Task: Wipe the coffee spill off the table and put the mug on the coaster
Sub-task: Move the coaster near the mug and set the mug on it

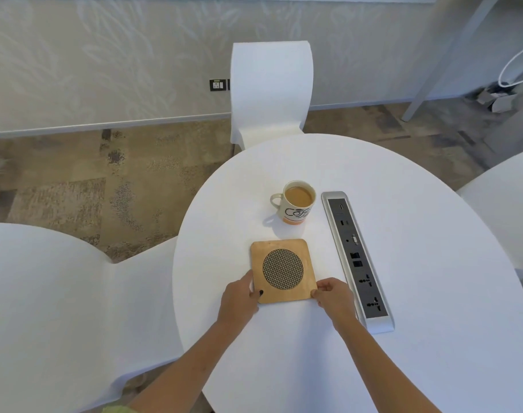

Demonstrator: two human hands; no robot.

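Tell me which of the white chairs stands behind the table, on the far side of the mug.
The upright chair by the wall, its back rising past the table edge beyond the mug. The others sit at the left and right.

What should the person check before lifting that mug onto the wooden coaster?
1. Coaster flat on the table: ok, it lies flat, nearer the person than the mug.
2. Coaster top free: ok, nothing on it.
3. Hands free for the mug: not ok, left hand and right hand both pinch the coaster's near corners.
4. Mug upright: ok, it stands upright and nearly full, handle toward the left.
5. Path from mug to coaster: ok, bare table between them; the socket strip lies to the right.
6. Spill wiped: cannot tell, no stain shows, and no cloth is in view.
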